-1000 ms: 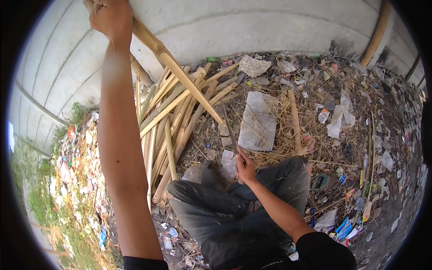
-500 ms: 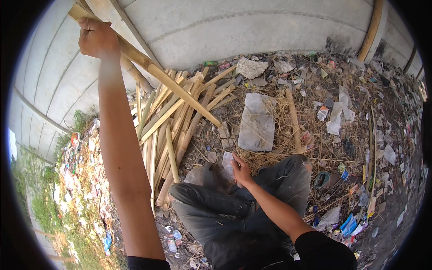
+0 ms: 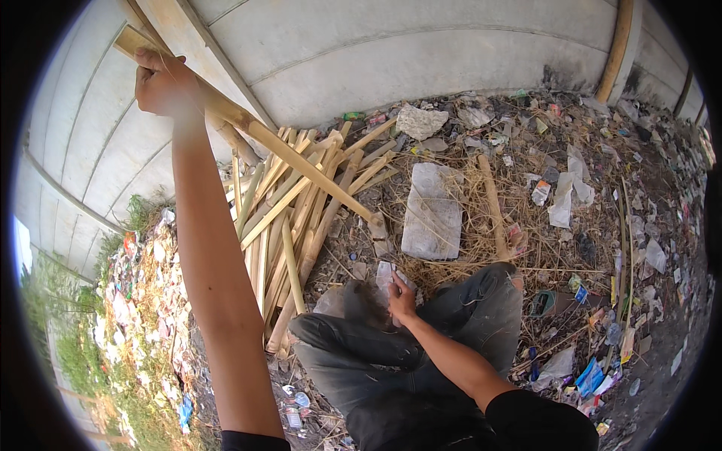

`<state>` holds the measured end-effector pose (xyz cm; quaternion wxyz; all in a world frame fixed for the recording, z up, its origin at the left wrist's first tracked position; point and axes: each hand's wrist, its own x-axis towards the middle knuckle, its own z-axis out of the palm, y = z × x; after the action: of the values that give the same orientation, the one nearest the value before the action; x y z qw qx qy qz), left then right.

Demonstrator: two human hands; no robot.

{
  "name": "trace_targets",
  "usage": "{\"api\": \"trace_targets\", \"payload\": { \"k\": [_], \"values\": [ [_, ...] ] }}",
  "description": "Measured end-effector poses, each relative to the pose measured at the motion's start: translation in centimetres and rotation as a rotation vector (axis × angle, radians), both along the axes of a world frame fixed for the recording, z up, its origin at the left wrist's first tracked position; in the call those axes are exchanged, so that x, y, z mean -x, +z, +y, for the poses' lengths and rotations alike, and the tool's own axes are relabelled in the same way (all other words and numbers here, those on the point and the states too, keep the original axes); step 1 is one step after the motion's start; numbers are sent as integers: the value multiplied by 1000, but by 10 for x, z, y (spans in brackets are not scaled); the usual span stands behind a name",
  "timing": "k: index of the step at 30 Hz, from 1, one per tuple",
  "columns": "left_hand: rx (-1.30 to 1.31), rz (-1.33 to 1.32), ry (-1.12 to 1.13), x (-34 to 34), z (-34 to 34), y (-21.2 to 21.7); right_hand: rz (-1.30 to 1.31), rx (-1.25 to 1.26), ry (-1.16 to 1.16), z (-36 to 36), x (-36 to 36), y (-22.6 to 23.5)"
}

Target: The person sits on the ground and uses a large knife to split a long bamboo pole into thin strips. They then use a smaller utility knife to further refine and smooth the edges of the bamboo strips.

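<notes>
Bamboo strip [image 3: 280,146] slants from upper-left to lower-right.

1. Long, pale tan, flat split-bamboo strip [image 3: 293,158]: woody, smooth along its face, with a faint sheen.
2. Heaped straw-yellow split-bamboo lengths [image 3: 272,222]: fibrous, mostly matt.
3. Pale grey rectangular slab [image 3: 434,214]: stone-like, matt, rough-grained.
4. Whitish, irregular rock [image 3: 421,120]: craggy, matt stone.
5. Light grey panelled wall [image 3: 421,56]: concrete-looking, matt, fairly smooth between its seams.
6. Faded dark grey trousers [image 3: 346,357]: matt cloth, worn and dusty.
7. Black short sleeve [image 3: 534,417]: matt cloth.
8. Crumpled bright blue wrapper [image 3: 589,378]: thin, plastic-looking, slightly glossy.
</notes>
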<state>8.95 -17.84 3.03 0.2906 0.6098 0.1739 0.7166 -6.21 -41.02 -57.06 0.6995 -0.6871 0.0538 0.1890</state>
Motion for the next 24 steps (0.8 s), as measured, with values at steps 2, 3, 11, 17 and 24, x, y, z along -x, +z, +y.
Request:
{"api": "trace_targets", "payload": {
  "k": [2, 3, 11, 17, 24],
  "values": [
    [-17, -22, 13, 8, 8, -2, 115, -128, 26, 2, 4, 23],
    [-22, -52, 13, 7, 9, -2, 171, -181, 31, -3, 6, 28],
    [28, -69, -163, 17, 11, -3, 166, -330, 30, -29, 12, 71],
    [59, -102, -181, 41, 42, -11, -6, -358, -58, -97, 2, 127],
    [-4, 9, -426, 48, 53, -19, -138, -263, -228, -191, -19, 168]
  ]
}}
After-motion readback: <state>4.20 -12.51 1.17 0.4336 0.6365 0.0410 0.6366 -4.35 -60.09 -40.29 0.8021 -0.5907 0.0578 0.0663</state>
